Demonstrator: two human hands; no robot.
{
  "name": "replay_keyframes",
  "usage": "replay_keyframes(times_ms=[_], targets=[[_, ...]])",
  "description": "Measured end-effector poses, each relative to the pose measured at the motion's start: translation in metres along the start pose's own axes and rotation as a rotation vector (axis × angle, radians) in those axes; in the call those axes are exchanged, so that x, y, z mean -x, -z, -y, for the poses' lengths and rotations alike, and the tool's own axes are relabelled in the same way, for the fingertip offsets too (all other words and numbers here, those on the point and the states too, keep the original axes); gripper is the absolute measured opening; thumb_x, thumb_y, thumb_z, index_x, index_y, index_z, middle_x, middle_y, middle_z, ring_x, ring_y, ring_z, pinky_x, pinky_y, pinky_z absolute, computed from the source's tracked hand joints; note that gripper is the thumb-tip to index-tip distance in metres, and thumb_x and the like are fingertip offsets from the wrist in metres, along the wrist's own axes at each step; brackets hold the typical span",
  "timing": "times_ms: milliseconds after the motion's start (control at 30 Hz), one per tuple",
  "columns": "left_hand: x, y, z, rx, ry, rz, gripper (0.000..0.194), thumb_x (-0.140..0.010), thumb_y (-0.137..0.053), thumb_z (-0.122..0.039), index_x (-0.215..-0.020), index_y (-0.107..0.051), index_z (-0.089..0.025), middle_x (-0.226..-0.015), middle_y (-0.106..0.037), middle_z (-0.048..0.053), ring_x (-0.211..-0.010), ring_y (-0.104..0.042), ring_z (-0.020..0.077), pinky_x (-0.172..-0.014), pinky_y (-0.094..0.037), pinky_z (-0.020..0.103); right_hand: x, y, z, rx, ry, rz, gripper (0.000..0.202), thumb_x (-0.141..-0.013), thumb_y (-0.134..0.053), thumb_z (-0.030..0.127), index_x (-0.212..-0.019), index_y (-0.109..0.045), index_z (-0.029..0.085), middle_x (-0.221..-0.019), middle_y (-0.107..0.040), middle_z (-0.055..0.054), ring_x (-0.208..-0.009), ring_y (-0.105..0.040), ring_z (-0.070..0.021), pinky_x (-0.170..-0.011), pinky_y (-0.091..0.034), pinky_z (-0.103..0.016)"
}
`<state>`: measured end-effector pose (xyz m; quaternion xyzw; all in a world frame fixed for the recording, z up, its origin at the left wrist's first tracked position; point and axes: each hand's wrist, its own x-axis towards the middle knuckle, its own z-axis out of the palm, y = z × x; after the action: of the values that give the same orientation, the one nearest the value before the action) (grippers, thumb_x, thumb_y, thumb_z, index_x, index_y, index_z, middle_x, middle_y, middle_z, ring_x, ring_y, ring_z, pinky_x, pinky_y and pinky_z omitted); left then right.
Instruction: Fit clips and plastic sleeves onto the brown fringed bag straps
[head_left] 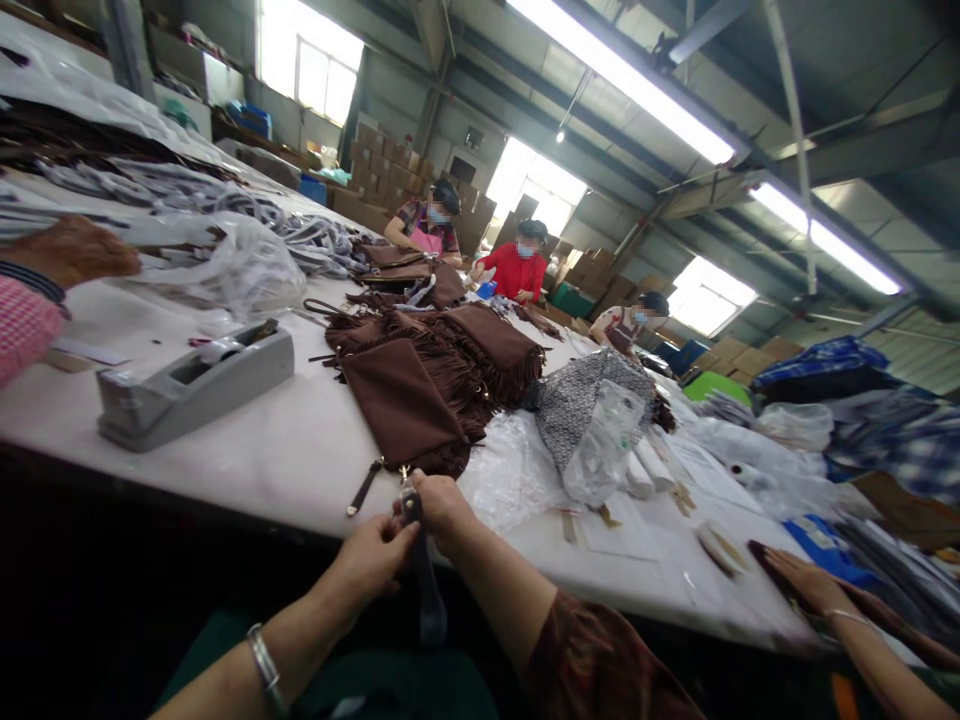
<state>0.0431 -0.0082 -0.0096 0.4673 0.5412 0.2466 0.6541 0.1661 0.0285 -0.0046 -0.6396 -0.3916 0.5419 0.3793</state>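
A flat brown zip pouch (401, 400) lies on the table with its lower corner toward me. From a gold clasp at that corner hangs a dark wrist strap (429, 585), which drops past the table edge. My left hand (375, 550), a silver bangle on its wrist, pinches the strap just below its metal fitting. Close by, my right hand (444, 510) is closed on the strap's upper end near the clasp. A short zip pull (364, 489) dangles beside them. Behind the pouch, fringed brown bags (487, 345) are piled up.
A grey tape dispenser (199, 385) stands at left, near another person's hand (75, 250). Right of the pile are a grey patterned bundle (589, 405) and clear plastic (517, 470). A tape roll (721, 548) and a co-worker's hand (806, 580) are farther right. Several people work across the table.
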Motion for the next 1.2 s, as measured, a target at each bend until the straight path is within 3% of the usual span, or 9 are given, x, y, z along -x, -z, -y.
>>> replay_keyframes(times_ms=[100,233,400,533,633,767,867,967,1200], targets=[[-0.001,-0.006,0.01,0.045,0.013,-0.023,0.048,-0.064,-0.067,-0.063,-0.076,-0.052,-0.019,-0.075,-0.069,0.009,-0.073,-0.069,0.0254,-0.052,-0.05,0.028,0.007,-0.003,0.003,-0.145,-0.06,-0.019,0.044,-0.101,-0.038,0.039,-0.076,-0.061,0.011,-0.061,-0.064,-0.007,-0.048,-0.057,-0.0138,-0.05,-0.046,-0.025],[-0.001,-0.01,0.017,0.102,-0.01,-0.073,0.056,-0.059,-0.065,-0.071,-0.075,-0.052,-0.019,-0.061,-0.061,0.003,-0.058,-0.06,0.019,-0.05,-0.043,0.026,0.012,-0.003,0.014,-0.343,-0.198,0.005,0.037,-0.102,-0.037,0.03,-0.076,-0.056,0.012,-0.059,-0.06,-0.003,-0.043,-0.05,-0.0111,-0.049,-0.044,-0.024],[0.0,-0.009,0.016,0.152,-0.043,-0.082,0.058,-0.056,-0.063,-0.074,-0.073,-0.055,-0.019,-0.052,-0.049,-0.003,-0.046,-0.047,0.0138,-0.045,-0.032,0.025,0.01,-0.002,0.022,-0.283,-0.237,0.017,0.026,-0.098,-0.045,0.025,-0.079,-0.057,0.012,-0.052,-0.05,0.003,-0.037,-0.042,-0.0075,-0.041,-0.034,-0.019],[0.002,0.0,0.012,0.159,-0.084,-0.064,0.047,-0.063,-0.061,-0.064,-0.073,-0.056,-0.019,-0.06,-0.055,0.0,-0.055,-0.052,0.0159,-0.051,-0.036,0.026,0.001,-0.002,0.023,-0.201,-0.267,0.015,0.024,-0.095,-0.049,0.023,-0.074,-0.055,0.013,-0.05,-0.05,0.004,-0.036,-0.043,-0.008,-0.04,-0.038,-0.019],[0.003,0.01,0.008,-0.006,-0.165,-0.105,0.037,-0.068,-0.059,-0.056,-0.068,-0.056,-0.019,-0.061,-0.056,0.0,-0.058,-0.053,0.0171,-0.054,-0.035,0.028,-0.009,-0.002,0.024,-0.136,-0.289,0.021,0.023,-0.093,-0.053,0.025,-0.075,-0.057,0.012,-0.052,-0.055,0.001,-0.039,-0.05,-0.0108,-0.04,-0.044,-0.022],[0.004,0.025,0.005,-0.312,-0.277,-0.176,0.024,-0.071,-0.06,-0.039,-0.058,-0.049,-0.022,-0.055,-0.054,0.0,-0.057,-0.052,0.0187,-0.057,-0.032,0.029,-0.02,-0.003,0.029,-0.053,-0.248,0.004,0.015,-0.084,-0.065,0.021,-0.073,-0.059,0.012,-0.053,-0.058,0.0,-0.042,-0.054,-0.0124,-0.04,-0.046,-0.022],[0.004,0.033,0.007,-0.504,-0.34,-0.211,0.015,-0.073,-0.058,-0.028,-0.061,-0.05,-0.022,-0.058,-0.058,0.001,-0.06,-0.055,0.0199,-0.059,-0.032,0.03,-0.021,-0.004,0.033,0.009,-0.188,-0.009,0.015,-0.078,-0.07,0.016,-0.068,-0.059,0.013,-0.052,-0.057,0.001,-0.038,-0.05,-0.011,-0.035,-0.04,-0.02],[0.0,0.037,0.013,-0.443,-0.301,-0.165,0.008,-0.073,-0.058,-0.027,-0.069,-0.055,-0.021,-0.064,-0.063,0.002,-0.064,-0.059,0.0211,-0.06,-0.035,0.028,-0.019,-0.004,0.035,0.063,-0.133,-0.037,0.019,-0.076,-0.072,0.015,-0.063,-0.059,0.014,-0.048,-0.055,0.002,-0.035,-0.045,-0.0096,-0.032,-0.031,-0.02],[-0.006,0.034,0.019,-0.276,-0.219,-0.178,0.028,-0.079,-0.052,-0.044,-0.065,-0.06,-0.02,-0.059,-0.062,0.003,-0.058,-0.058,0.0215,-0.055,-0.036,0.029,-0.014,-0.001,0.032,0.142,-0.064,-0.105,0.019,-0.073,-0.075,0.015,-0.06,-0.061,0.014,-0.04,-0.044,0.006,-0.033,-0.033,-0.0061,-0.034,-0.022,-0.02]])
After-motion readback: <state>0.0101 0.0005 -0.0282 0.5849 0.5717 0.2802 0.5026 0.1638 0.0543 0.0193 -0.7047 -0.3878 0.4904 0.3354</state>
